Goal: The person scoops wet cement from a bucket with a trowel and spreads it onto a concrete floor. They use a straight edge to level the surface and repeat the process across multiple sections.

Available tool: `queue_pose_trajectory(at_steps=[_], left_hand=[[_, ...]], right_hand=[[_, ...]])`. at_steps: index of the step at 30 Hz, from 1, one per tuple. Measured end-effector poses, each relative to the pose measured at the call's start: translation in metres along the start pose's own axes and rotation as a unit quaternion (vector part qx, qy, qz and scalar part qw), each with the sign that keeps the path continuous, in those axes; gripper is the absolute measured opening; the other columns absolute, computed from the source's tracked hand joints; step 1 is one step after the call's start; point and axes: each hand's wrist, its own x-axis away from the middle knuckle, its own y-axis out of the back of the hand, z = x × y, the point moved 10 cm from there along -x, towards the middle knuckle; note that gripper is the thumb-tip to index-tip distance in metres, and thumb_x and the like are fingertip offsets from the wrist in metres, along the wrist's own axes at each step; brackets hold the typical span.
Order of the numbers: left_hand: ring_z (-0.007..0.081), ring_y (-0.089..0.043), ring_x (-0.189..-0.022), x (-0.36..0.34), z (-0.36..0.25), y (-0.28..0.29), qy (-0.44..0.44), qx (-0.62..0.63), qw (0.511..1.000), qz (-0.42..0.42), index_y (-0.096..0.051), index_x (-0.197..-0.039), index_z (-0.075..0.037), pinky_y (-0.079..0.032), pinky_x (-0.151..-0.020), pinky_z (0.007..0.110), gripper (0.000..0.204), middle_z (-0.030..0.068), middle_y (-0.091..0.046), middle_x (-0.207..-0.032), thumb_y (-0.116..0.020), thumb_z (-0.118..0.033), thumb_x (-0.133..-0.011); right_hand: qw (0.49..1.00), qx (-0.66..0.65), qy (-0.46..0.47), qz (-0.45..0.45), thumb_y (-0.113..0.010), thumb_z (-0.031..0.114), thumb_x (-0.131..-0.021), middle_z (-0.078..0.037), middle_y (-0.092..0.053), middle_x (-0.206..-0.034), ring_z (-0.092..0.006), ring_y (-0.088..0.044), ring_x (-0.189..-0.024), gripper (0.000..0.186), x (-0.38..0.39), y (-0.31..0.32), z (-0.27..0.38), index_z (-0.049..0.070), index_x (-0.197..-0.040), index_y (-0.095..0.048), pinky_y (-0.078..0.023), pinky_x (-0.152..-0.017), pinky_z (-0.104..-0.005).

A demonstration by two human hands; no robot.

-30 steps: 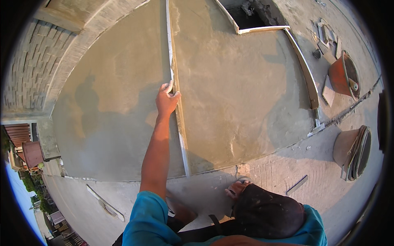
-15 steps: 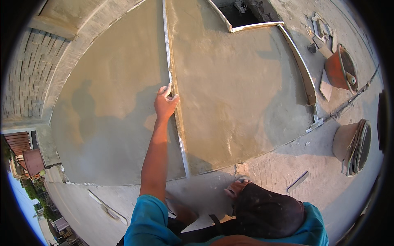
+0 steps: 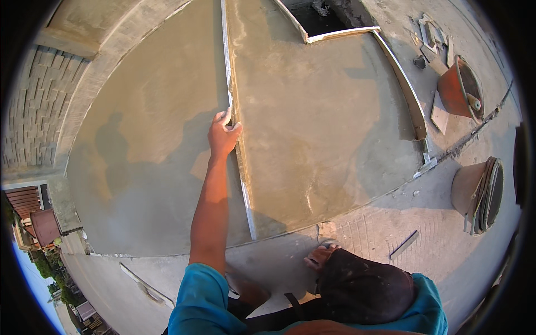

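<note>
Head view: left hand (image 3: 224,135) pinching long strip (image 3: 240,162), grip narrow; strip lying between two areas of wet concrete (image 3: 335,128). Right hand out of sight, can't tell grip. Over right, orange bucket (image 3: 450,94) holding pale-ended handle (image 3: 474,102); grey bucket (image 3: 464,187) standing nearer, contents unclear.

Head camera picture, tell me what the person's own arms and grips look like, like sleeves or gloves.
The left grip is a bare, ungloved hand with pale residue on its fingers. The left forearm is bare, with no watch or band visible, below a short teal sleeve. Matching teal cloth shows at lower right; the right grip is out of view.
</note>
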Motion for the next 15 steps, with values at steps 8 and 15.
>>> queue_pose_trajectory(at_steps=[8,15], left_hand=[[0.0157,-0.07,-0.078,-0.005,0.004,-0.002,0.009,-0.005,1.0,0.006,-0.058,-0.136,-0.006,-0.053,-0.079,0.03,0.062,0.0061,-0.06,-0.128,-0.074,-0.013,-0.077],[0.0157,-0.07,-0.078,-0.011,-0.009,-0.004,-0.001,-0.05,0.999,0.006,-0.059,-0.135,-0.006,-0.053,-0.083,0.03,0.061,0.0069,-0.06,-0.128,-0.074,-0.015,-0.076]], right_hand=[[0.998,-0.057,-0.002,0.001,-0.044,0.053,-0.098,-0.014,-0.063,-0.115,-0.0481,-0.056,-0.114,0.044,0.005,0.008,0.007,0.017,-0.103,-0.068,-0.037,-0.102,-0.0632],[0.998,-0.066,0.003,-0.017,-0.044,0.053,-0.098,-0.014,-0.064,-0.113,-0.0466,-0.057,-0.112,0.043,0.007,0.009,0.008,0.017,-0.102,-0.068,-0.038,-0.101,-0.0623]])
